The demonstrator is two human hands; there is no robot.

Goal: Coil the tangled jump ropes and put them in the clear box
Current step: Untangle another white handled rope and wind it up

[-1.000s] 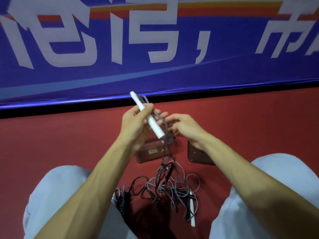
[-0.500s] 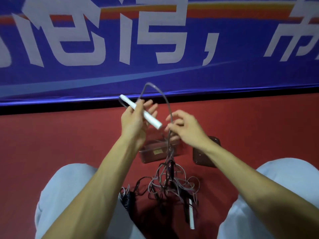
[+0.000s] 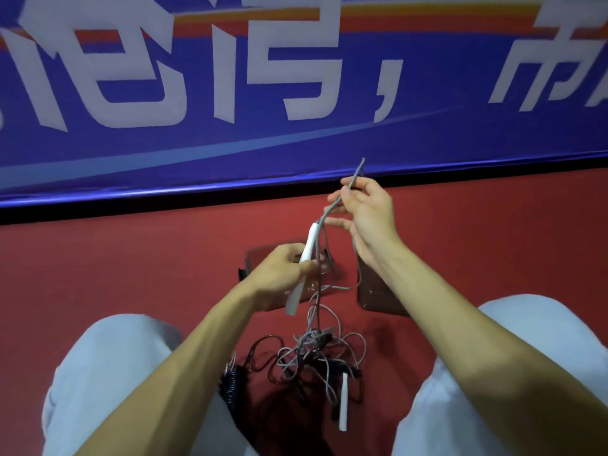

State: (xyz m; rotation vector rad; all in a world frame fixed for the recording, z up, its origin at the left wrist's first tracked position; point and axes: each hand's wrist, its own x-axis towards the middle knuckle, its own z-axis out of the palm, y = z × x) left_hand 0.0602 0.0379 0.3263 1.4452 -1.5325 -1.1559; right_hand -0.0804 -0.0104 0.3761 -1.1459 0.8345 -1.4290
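Note:
My left hand (image 3: 279,274) grips a white jump-rope handle (image 3: 307,250) that points up and slightly right. Its grey cord (image 3: 353,177) rises to my right hand (image 3: 368,215), which pinches it between thumb and fingers, the loop sticking up past them. The cord then drops to a tangled pile of grey and dark ropes (image 3: 312,355) on the red floor between my knees. A second white handle (image 3: 343,406) lies at the pile's near right. The clear box (image 3: 255,258) sits on the floor behind my left hand, mostly hidden.
A clear lid or second container (image 3: 375,297) lies right of the box, under my right forearm. A black coiled cord (image 3: 232,383) rests by my left knee. A blue banner wall (image 3: 296,93) closes off the floor just beyond.
My left hand dropped lower and turned the white handle upright. My right hand rose up and to the right, drawing the grey cord higher out of the pile.

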